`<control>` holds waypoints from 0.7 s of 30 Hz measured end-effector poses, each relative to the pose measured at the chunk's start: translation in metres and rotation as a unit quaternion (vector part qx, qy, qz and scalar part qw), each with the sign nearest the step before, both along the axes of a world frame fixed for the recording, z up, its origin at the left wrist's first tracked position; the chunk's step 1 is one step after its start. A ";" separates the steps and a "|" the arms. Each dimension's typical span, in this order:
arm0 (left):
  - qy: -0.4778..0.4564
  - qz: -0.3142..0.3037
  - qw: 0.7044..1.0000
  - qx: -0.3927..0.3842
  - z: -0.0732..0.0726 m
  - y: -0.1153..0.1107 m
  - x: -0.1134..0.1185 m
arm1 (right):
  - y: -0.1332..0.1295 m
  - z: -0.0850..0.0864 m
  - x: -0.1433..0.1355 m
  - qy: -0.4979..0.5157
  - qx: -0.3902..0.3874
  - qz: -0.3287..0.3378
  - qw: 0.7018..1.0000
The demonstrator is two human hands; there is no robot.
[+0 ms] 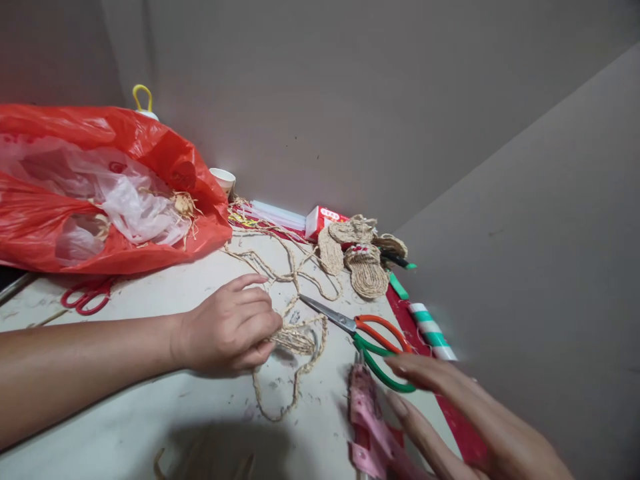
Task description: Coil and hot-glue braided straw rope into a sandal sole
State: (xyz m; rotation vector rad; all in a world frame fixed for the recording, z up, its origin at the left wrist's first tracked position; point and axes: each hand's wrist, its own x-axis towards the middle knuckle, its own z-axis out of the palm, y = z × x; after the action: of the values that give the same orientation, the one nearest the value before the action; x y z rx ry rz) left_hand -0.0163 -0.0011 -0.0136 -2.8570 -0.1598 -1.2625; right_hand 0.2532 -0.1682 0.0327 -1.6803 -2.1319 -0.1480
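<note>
My left hand (233, 328) is closed on a small coiled piece of braided straw (296, 339) above the white table. A loose end of the braid loops below it, and more straw cord (295, 273) runs up the table. At the lower right, my right hand (450, 407) has its fingers apart, beside a pink glue gun (370, 420) and near the handles of the scissors (365, 329). Those scissors have one orange and one green handle, and their tips point at the cord. Nothing shows between my right fingers.
A big red plastic bag (200, 233) fills the left, with red-handled scissors (87, 297) below it. Woven straw soles (367, 270), a red-and-white box (323, 221), a white cup (223, 179) and a green-and-white roll (433, 331) line the back and right edges by the walls.
</note>
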 end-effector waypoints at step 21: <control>0.150 -0.075 0.984 -0.060 -0.003 -0.011 0.003 | 0.050 0.000 -0.055 0.079 -0.056 0.236 0.967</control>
State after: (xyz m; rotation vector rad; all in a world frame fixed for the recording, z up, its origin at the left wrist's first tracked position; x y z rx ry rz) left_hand -0.0133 -0.0116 -0.0162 -3.1719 -0.0168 -0.8485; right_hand 0.1980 -0.1178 0.0332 -1.1476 -2.3795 0.2429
